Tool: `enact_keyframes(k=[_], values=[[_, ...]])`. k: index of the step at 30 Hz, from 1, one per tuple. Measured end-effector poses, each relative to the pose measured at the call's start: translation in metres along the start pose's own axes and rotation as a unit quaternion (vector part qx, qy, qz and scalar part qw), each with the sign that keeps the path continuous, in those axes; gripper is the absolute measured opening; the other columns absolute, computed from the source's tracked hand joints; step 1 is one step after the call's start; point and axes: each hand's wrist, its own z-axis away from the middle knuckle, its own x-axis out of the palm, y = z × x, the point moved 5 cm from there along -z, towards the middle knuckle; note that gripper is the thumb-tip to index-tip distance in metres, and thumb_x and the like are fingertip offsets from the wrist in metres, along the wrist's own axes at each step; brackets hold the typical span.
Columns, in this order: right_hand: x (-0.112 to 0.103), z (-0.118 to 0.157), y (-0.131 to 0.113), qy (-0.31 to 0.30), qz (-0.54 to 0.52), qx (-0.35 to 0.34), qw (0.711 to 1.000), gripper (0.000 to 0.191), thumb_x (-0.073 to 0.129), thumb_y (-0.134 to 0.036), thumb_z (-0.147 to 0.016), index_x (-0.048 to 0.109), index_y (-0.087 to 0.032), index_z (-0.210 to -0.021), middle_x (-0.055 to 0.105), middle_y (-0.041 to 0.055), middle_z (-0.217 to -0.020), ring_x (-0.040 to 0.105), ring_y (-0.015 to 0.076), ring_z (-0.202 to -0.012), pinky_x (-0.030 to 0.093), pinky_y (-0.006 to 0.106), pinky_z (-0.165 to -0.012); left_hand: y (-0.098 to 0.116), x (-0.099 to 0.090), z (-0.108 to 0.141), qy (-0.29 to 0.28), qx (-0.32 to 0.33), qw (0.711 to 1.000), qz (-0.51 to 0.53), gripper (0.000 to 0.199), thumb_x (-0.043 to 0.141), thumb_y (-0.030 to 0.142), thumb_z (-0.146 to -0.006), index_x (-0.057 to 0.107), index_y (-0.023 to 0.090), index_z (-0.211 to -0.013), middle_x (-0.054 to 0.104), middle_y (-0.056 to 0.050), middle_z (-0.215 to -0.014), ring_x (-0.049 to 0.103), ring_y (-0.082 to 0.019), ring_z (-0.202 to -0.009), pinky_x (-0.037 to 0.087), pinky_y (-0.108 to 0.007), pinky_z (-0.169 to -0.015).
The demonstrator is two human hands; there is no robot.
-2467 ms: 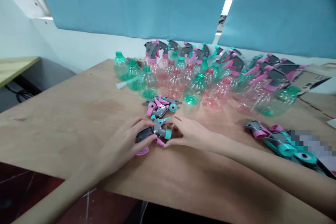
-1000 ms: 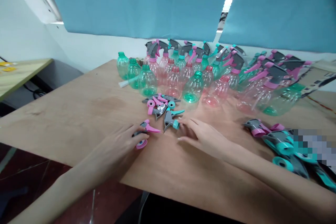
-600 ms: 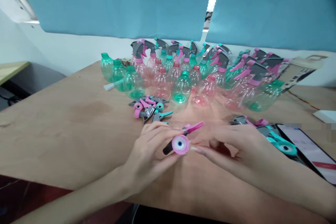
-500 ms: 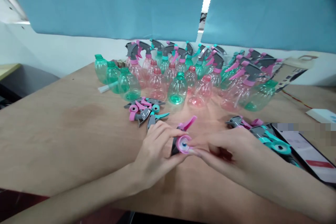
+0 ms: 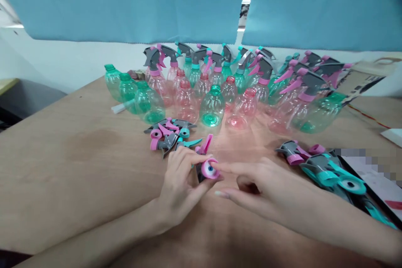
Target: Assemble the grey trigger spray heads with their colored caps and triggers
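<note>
Between the hands, the sprayer head (image 5: 200, 173) pinched in the left hand (image 5: 178, 185) now bares its insert (image 5: 207, 169), the half-open right hand (image 5: 262, 181) just touching it.

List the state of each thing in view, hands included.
Held spray head: off any bottle, opening toward camera
Left hand: gripping that head
Right hand: index fingertip at its rim, thumb apart
Middle spray heads: loose, piled
Right spray heads: loose, piled
Front green bottle: upright, uncapped
Rear bottles: many with sprayers fitted
Phone: face up
</note>
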Motion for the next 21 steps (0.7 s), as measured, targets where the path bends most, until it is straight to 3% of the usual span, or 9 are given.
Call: enact_keyframes(k=[6, 12, 15, 21], values=[[-0.002, -0.009, 0.007, -0.001, -0.066, 0.016, 0.998, 0.015, 0.052, -0.033, -0.087, 0.062, -0.023, -0.089, 0.047, -0.0078, -0.052, 0.037, 0.0067, -0.043, 0.022, 0.022, -0.039, -0.007, 0.001, -0.002, -0.006, -0.003, 1.000, -0.026, 0.021, 0.064, 0.024, -0.081, 0.055, 0.022, -0.100, 0.059, -0.002, -0.083, 0.054, -0.019, -0.081, 0.043, -0.035, -0.073], [-0.003, -0.010, 0.017, 0.117, -0.100, 0.037, 0.987, 0.017, 0.060, -0.036, -0.081, 0.069, -0.028, -0.093, 0.049, -0.0061, -0.052, 0.038, 0.0080, -0.046, 0.030, 0.020, -0.042, -0.001, 0.003, -0.002, 0.000, -0.004, 1.000, 0.002, 0.021, 0.063, 0.030, -0.082, 0.053, 0.021, -0.099, 0.058, -0.003, -0.084, 0.053, -0.019, -0.081, 0.043, -0.035, -0.071], [0.002, -0.009, 0.017, 0.165, -0.089, 0.018, 0.982, 0.017, 0.063, -0.035, -0.079, 0.070, -0.026, -0.093, 0.042, -0.0069, -0.049, 0.036, 0.0075, -0.043, 0.029, 0.020, -0.042, 0.001, 0.003, -0.001, 0.003, -0.002, 1.000, 0.007, 0.019, 0.061, 0.032, -0.084, 0.052, 0.022, -0.097, 0.059, -0.003, -0.083, 0.053, -0.019, -0.080, 0.043, -0.036, -0.070], [0.009, -0.007, 0.017, 0.200, -0.052, -0.002, 0.978, 0.017, 0.061, -0.031, -0.082, 0.067, -0.022, -0.093, 0.037, -0.0077, -0.049, 0.031, 0.0072, -0.042, 0.027, 0.020, -0.040, -0.001, 0.004, 0.002, -0.002, -0.003, 1.000, 0.015, 0.017, 0.060, 0.030, -0.084, 0.053, 0.022, -0.098, 0.060, -0.003, -0.083, 0.054, -0.019, -0.079, 0.042, -0.035, -0.069]])
